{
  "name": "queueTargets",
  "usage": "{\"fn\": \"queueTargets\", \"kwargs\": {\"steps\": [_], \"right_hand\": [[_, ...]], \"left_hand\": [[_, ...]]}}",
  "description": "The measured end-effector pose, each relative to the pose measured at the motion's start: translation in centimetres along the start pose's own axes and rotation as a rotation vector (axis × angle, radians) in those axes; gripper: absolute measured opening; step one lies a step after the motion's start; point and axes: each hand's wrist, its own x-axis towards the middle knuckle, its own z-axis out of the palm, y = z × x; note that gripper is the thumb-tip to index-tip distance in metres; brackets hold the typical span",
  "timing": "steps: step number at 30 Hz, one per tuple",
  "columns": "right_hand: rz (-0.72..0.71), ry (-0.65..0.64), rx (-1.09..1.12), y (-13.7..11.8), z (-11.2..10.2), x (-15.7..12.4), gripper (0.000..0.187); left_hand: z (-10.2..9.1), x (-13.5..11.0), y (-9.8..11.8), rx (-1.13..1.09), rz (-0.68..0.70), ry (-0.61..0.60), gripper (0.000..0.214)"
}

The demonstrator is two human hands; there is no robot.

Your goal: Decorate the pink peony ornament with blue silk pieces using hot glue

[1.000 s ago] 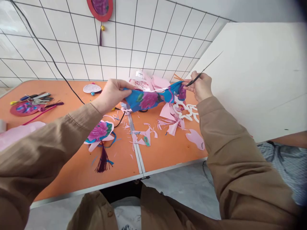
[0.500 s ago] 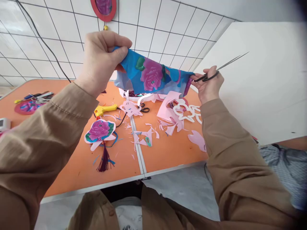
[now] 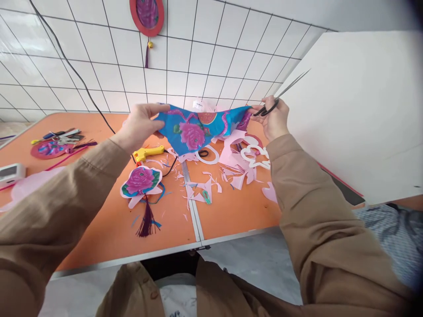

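A blue cloth with pink and purple flowers (image 3: 192, 134) is stretched between my two hands above the table. My left hand (image 3: 142, 124) pinches its left end between thumb and fingers. At the other end, my right hand (image 3: 272, 118) grips the cloth's corner with its fingertips. That same hand also carries black-handled scissors (image 3: 271, 105), their blades pointing up and to the right. Below the left hand lies a flower-shaped piece (image 3: 141, 179) of the same fabric on pink backing, with a dark purple tassel (image 3: 147, 220).
A yellow glue gun (image 3: 150, 152) lies behind the flower piece. Pink scraps (image 3: 231, 152) and white cut-out shapes (image 3: 256, 156) cover the table's (image 3: 231, 220) back right. Tools (image 3: 64, 135) rest at left near a white device (image 3: 11, 174). A red-framed oval ornament (image 3: 147, 17) hangs on the tiled wall.
Both hands have come lower, the left one most. The cloth has dropped with them, and more of its pattern shows, including a round orange-red motif. The scissors remain in the right hand.
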Motion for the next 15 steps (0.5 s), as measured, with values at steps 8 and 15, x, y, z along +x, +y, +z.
{"fn": "queueTargets", "kwargs": {"steps": [8,15], "right_hand": [[-0.062,-0.017,-0.062,0.5,0.4,-0.9,0.017],[-0.097,0.048,-0.059,1.4,0.9,-1.3,0.023]], "left_hand": [[0.3,-4.5,-3.7,0.428,0.235,-0.047,0.071],[0.6,-5.9,-4.5,0.336,0.211,-0.005,0.075]]}}
